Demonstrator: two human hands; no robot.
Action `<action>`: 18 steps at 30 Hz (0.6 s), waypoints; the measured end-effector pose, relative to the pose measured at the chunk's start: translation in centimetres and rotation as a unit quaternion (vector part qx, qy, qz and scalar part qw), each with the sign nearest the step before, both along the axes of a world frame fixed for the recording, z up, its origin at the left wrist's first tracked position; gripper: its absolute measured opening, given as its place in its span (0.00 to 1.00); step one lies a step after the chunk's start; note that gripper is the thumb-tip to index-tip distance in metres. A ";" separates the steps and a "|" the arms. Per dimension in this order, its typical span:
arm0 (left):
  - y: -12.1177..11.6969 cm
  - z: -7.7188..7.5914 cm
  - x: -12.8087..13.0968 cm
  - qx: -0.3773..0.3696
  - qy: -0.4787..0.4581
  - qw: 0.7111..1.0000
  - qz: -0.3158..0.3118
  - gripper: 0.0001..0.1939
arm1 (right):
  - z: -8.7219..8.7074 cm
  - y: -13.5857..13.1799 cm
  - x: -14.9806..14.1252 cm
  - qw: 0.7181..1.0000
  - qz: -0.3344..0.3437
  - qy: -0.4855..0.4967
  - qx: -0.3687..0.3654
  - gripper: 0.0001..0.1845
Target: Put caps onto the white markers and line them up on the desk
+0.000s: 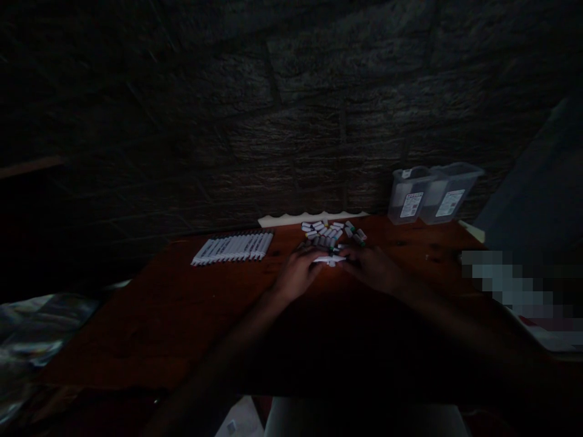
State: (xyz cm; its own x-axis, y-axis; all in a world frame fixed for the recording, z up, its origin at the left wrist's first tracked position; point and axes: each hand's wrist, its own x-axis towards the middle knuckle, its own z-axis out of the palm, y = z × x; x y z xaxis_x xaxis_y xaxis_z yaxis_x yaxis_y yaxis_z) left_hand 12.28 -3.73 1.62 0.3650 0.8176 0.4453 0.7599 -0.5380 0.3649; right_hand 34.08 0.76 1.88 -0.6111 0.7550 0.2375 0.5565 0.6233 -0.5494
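Note:
Both hands meet over the middle of the wooden table, in dim light. My left hand (pixel 297 273) is closed on the left end of a white marker (pixel 328 260). At its other end, my right hand (pixel 374 268) has its fingers closed too, though they are dark and partly hidden. A small white piece shows just below the marker, too small to name. Right behind the hands lies a loose pile of short white cylinders (pixel 324 232), some with green, yellow or blue ends. To the left, a neat row of white markers (pixel 232 247) with dark ends lies side by side.
Two clear plastic bins (pixel 405 197) with labels stand at the back right against the stone-textured wall (pixel 291 121). A pale wavy-edged strip (pixel 314 218) runs along the table's (pixel 182 315) back edge. Crinkled clear plastic (pixel 40 334) is at the far left.

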 end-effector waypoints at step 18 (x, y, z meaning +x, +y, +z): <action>0.0 0.2 0.1 -0.007 -0.001 1.000 -0.003 0.13 | 0.0 0.0 0.0 1.000 0.006 0.004 0.007 0.10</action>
State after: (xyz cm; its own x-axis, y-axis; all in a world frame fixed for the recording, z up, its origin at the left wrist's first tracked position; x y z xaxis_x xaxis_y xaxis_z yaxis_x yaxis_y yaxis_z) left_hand 12.34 -3.77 1.83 0.3694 0.8216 0.4341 0.7556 -0.5375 0.3743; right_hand 34.06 0.81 1.85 -0.6180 0.7442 0.2535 0.5444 0.6377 -0.5449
